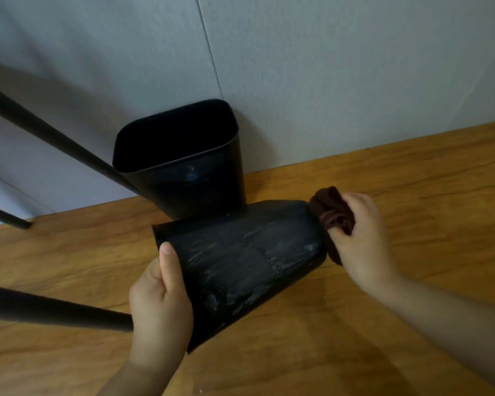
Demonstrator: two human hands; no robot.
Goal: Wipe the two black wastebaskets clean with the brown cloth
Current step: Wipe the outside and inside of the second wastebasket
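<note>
One black wastebasket [240, 258] lies tipped on its side on the wooden floor, its side streaked with pale marks. My left hand [160, 304] grips its open rim at the lower left, thumb on the outside wall. My right hand [360, 241] holds the bunched brown cloth [333, 214] against the basket's bottom end at the right. The second black wastebasket [183, 167] stands upright just behind it, against the grey wall, its mouth open and dark inside.
Dark metal furniture legs [55, 310] cross the left side, one [55, 138] slanting down to the upright basket. A grey panelled wall [326, 81] closes the back. Wooden floor [412, 172] stretches to the right and front.
</note>
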